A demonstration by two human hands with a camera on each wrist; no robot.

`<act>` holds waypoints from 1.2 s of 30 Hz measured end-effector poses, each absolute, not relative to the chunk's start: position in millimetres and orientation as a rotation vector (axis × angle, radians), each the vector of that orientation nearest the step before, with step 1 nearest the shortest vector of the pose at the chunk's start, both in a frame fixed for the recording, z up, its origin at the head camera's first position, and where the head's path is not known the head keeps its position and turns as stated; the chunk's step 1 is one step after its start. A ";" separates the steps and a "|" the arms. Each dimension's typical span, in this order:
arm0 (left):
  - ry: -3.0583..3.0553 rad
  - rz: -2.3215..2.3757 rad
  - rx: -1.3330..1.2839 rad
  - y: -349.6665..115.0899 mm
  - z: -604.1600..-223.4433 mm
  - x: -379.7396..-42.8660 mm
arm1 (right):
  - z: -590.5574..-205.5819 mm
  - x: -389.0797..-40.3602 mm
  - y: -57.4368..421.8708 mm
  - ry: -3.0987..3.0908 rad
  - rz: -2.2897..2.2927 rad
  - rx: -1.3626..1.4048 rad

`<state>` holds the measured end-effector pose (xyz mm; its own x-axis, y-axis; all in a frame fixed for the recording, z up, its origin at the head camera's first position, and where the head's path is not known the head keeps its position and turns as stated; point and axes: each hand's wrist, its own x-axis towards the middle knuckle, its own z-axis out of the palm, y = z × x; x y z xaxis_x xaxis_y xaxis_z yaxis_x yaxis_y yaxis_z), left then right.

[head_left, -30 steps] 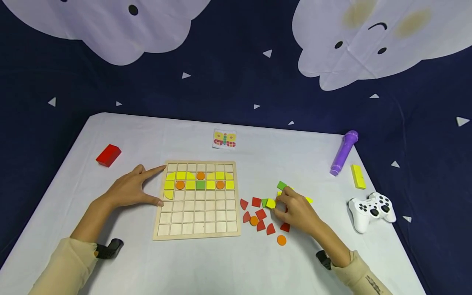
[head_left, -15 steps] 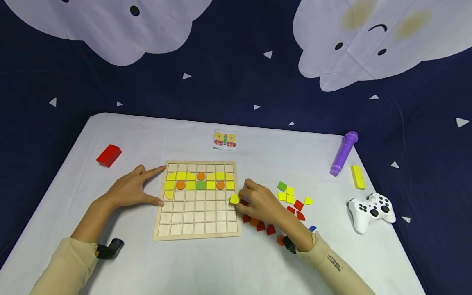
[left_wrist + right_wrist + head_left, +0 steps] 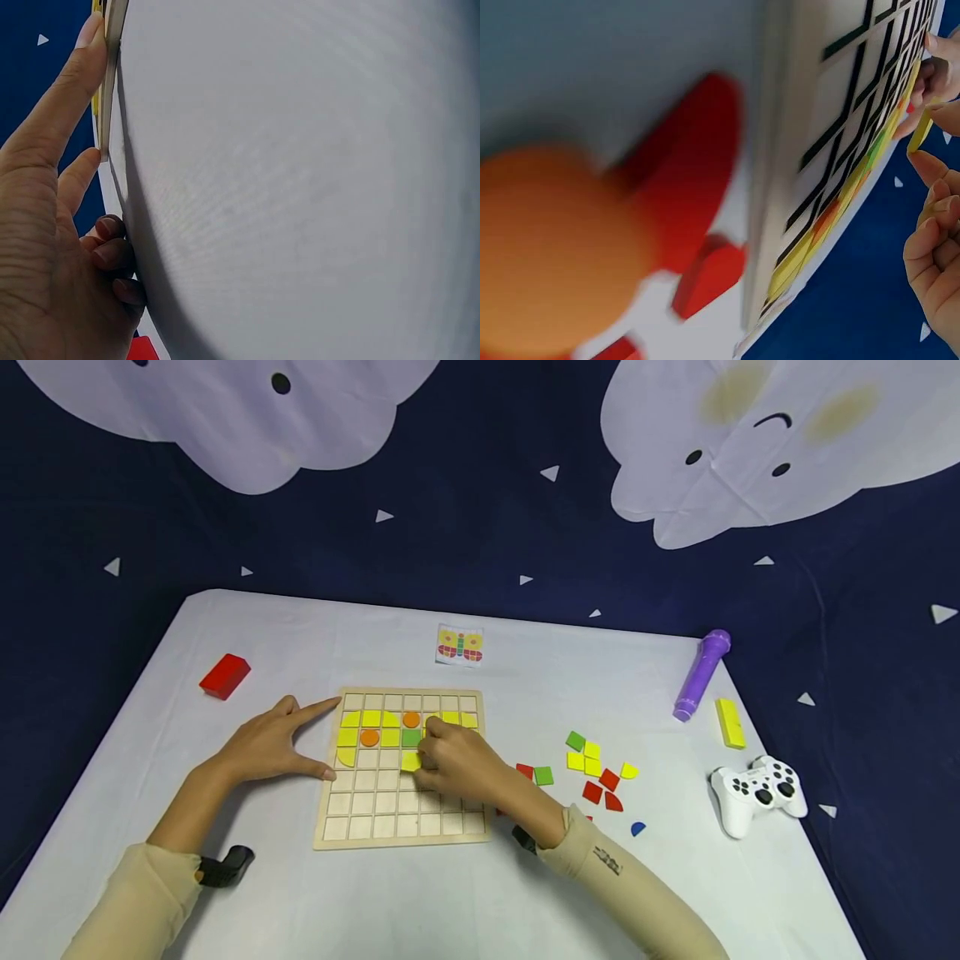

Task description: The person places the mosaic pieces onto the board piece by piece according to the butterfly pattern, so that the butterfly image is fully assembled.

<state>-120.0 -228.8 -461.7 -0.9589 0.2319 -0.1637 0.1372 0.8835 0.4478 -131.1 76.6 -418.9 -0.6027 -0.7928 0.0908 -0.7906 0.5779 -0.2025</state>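
Note:
The wooden grid board (image 3: pixel 363 806) lies on the table, its upper rows filled with yellow, orange and green tiles. Between thumb and fingers, my right hand (image 3: pixel 463 764) pinches a yellow tile (image 3: pixel 410 762) over the board, just below the green tile (image 3: pixel 412 738). In the right wrist view that yellow tile (image 3: pixel 921 133) stands on edge in the pinch. My left hand (image 3: pixel 262 745) touches the board's left edge, thumb and index finger spread apart and the other fingers loosely bent. Part of the board's right side is hidden by my right hand.
Loose red, green and yellow tiles (image 3: pixel 592 767) lie right of the board, some behind my right forearm. A butterfly picture card (image 3: pixel 460 646) lies beyond it. A red block (image 3: pixel 225 677) sits left; a purple microphone (image 3: pixel 702 675), yellow block (image 3: pixel 730 723) and white game controller (image 3: pixel 759 795) lie right.
My right hand has carried the yellow tile left from the loose pile, past the board's right edge, to over its middle. My left hand stays at the board's edge.

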 end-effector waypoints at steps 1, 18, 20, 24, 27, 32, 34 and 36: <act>2.838 0.651 0.283 -228.6 -461.8 -120.1 | -418.7 -131.6 72.7 2.773 -0.343 -1.394; 2.841 0.653 0.325 -227.6 -462.7 -121.8 | -423.5 -137.9 27.2 2.730 -0.185 -1.440; 2.840 0.653 0.329 -227.9 -462.5 -121.7 | -425.0 -139.0 24.1 2.725 -0.191 -1.437; 2.839 0.657 0.338 -228.1 -462.6 -122.1 | -427.1 -139.4 19.2 2.719 -0.200 -1.424; 2.842 0.660 0.337 -228.5 -462.1 -122.3 | -427.2 -138.4 15.4 2.718 -0.199 -1.409; 2.842 0.663 0.338 -229.6 -460.6 -122.0 | -427.0 -136.1 9.2 2.725 -0.215 -1.360; 2.842 0.668 0.341 -230.2 -460.4 -121.5 | -427.5 -135.5 6.7 2.730 -0.232 -1.326; 2.844 0.671 0.340 -231.1 -460.5 -120.8 | -427.8 -135.1 4.3 2.732 -0.251 -1.282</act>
<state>-120.8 -231.1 -460.5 -0.9537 0.2663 -0.1397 0.1758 0.8705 0.4596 -135.1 4.3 -427.8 -0.6362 -0.7708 -0.0325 -0.7521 0.6290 -0.1969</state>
